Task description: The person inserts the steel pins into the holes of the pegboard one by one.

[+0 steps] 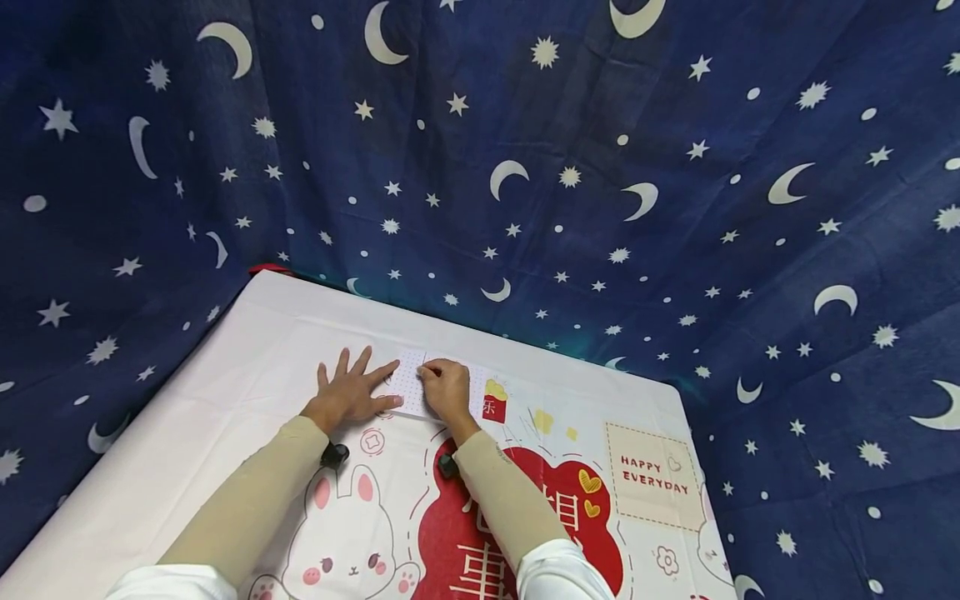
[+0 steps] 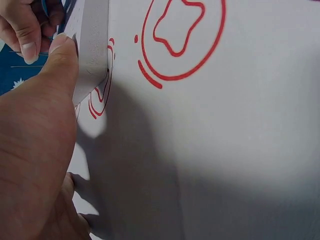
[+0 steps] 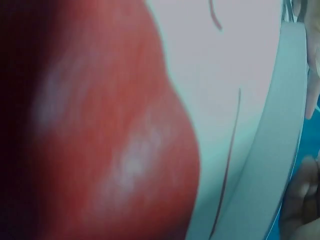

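A white slab with a grid of small dots lies flat on the table under both hands; its thick pale edge shows in the left wrist view. My left hand is spread out, with thumb and forefinger tips against the slab's left end. Above its dotted face my right hand pinches a thin blue thing, mostly hidden by the fingers; I cannot tell its kind. Beside those fingertips, thin golden pin-like lines stick out from the slab's face. The right wrist view shows part of a hand beyond the slab's edge.
A white tablecloth printed with a rabbit, red shapes and lettering covers the table. Dark blue cloth with moons and stars hangs behind and at both sides. The table's far edge lies a short way beyond the slab.
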A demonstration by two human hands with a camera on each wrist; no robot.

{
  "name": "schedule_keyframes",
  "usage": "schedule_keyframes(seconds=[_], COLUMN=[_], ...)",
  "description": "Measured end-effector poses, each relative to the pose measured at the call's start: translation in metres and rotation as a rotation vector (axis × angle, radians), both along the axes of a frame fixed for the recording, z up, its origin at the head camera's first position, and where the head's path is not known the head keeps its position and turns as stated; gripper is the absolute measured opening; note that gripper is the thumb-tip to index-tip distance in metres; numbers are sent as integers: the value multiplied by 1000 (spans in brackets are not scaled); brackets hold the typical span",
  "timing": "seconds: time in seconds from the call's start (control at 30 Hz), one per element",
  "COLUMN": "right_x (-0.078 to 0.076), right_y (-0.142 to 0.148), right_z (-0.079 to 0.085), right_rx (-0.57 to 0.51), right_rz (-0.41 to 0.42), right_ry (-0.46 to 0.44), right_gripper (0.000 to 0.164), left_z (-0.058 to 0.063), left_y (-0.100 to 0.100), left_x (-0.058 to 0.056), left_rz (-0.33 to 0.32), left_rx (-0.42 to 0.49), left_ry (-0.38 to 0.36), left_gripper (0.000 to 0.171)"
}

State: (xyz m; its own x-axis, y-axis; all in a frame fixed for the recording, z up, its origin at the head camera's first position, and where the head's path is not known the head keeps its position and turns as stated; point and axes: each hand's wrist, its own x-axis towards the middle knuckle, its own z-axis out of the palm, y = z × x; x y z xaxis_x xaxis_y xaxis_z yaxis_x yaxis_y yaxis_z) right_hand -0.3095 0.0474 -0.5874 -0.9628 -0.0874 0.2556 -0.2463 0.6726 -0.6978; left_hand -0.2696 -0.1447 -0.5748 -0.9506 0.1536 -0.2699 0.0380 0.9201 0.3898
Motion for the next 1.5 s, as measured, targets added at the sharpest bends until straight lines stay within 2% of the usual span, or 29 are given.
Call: schedule_keyframes(seconds=[0.4,0.87,1.0,1.2,1.5], right_x=[5,7,9,11,14], right_y=[-8,-11,-10,-8,-2], right_z=[0,4,4,6,9], right_rx=[104,181,154,84,38], right_rz=[-49,-103,-101,-82,-93], right_ry=[101,58,4,-67,-80], right_gripper=[9,12,12,15,17], left_z=[4,5,2,0,0], left_y=[1,4,4,3,0], left_x=[5,3,3,3,1], left_rz=[-4,-14,-11,-5,0], left_rx=[0,10,8,3,13], left_ry=[13,25,5,14,-4], left_gripper=[83,82,84,84,87])
